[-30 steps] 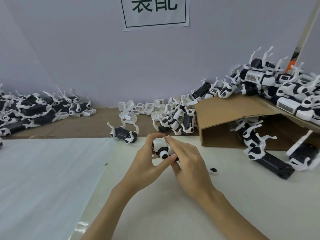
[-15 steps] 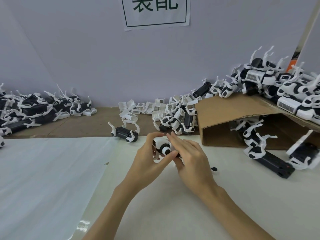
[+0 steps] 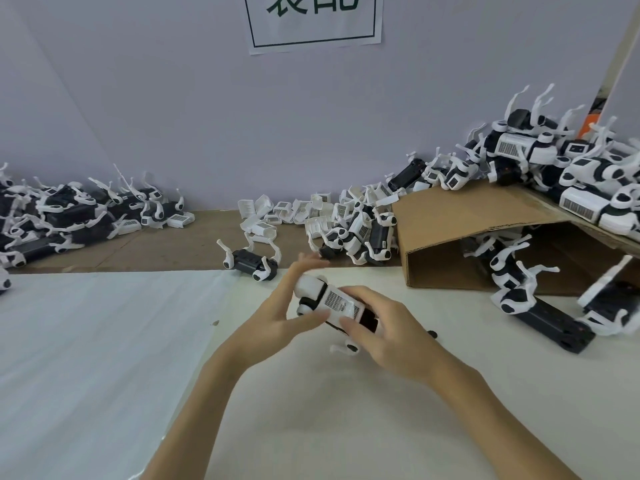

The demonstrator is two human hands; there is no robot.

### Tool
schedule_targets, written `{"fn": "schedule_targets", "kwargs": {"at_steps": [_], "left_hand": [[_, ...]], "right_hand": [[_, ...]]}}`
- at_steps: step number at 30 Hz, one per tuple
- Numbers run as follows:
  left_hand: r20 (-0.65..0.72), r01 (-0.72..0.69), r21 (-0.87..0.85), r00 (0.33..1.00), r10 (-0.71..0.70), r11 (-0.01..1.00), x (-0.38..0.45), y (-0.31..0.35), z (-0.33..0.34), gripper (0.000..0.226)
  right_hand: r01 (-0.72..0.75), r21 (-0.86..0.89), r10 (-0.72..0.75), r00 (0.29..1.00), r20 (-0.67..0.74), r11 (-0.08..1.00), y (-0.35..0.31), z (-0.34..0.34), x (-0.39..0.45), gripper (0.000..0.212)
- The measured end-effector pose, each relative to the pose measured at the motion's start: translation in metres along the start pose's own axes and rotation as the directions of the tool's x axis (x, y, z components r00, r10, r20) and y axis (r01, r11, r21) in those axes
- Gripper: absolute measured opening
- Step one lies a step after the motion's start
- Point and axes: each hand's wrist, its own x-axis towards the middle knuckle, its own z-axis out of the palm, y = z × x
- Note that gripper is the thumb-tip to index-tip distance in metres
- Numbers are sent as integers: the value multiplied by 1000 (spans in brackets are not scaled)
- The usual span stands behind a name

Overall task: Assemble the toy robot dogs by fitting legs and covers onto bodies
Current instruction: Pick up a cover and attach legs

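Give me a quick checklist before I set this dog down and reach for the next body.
1. Toy dog held by both hands: ok, left hand and right hand grip it.
2. White cover on body: ok, it sits on top; full seating cannot tell.
3. All four legs fitted: cannot tell, fingers hide them.
4. Next body within reach: ok, just beyond the left hand.
5. Loose covers available: ok, by the wall.

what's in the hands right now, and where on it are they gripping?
One toy robot dog, held by both hands. Left hand holds its white front end, thumb underneath; right hand grips the rear of the body, fingers over the vented white cover.
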Motion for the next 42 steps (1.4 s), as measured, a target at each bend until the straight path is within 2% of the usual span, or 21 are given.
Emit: {"fn": "schedule_targets", "kwargs": {"at_steps": [4, 7, 9, 12, 18, 21, 23, 25, 28, 31, 35, 37, 40, 42], "left_hand": [[-255, 47, 58, 966, -31, 997, 3, 1, 5, 58], [-255, 20, 122, 967, 11, 992, 5, 0, 7, 43], [-233, 5, 158, 972, 32, 987, 4, -1, 6, 38], [-229, -10, 195, 972, 55, 981, 4, -2, 8, 38], [-261, -26, 189, 962, 76, 982, 6, -2, 13, 42], [-278, -28, 187, 957, 80, 982, 5, -4, 12, 46], [-314, 1, 143, 948, 45, 990, 7, -3, 16, 42], [-341, 16, 70, 940, 9, 997, 8, -3, 20, 35], [-237, 42, -10, 970, -43, 999, 9, -2, 21, 42], [-171, 31, 22, 985, -27, 999, 6, -3, 19, 37], [-191, 14, -7, 982, -15, 1000, 5, -4, 21, 36], [-193, 10, -22, 981, -14, 1000, 6, -4, 20, 36], [-252, 44, -49, 966, -55, 998, 8, -4, 22, 35], [-325, 83, -113, 939, -116, 990, 11, -6, 26, 32]], "right_hand": [[74, -182, -110, 974, -197, 980, 1, 8, 2, 62], [142, -389, -246, 941, -231, 910, 3, 10, 4, 60], [169, -430, -285, 933, -220, 887, 4, 9, 5, 53], [197, -414, -306, 927, -216, 889, 4, 4, 4, 42], [176, -464, -291, 938, -189, 868, 3, 3, 4, 37], [160, -411, -253, 950, -185, 898, 0, 2, 5, 36], [154, -326, -213, 965, -153, 933, 1, 2, 4, 28], [74, -158, -91, 991, -102, 985, 0, 0, 3, 24], [-89, 76, 95, 993, -77, 993, -2, 0, 3, 26], [-129, 137, 137, 989, -50, 982, -1, 0, 2, 26], [-167, 74, 169, 985, -18, 983, -2, 0, 2, 24], [-138, 27, 139, 988, -67, 990, -3, 0, 2, 27], [-40, -68, 31, 991, -127, 997, -3, 1, 2, 53], [-3, -203, -30, 987, -158, 979, -3, 3, 2, 64]]}}
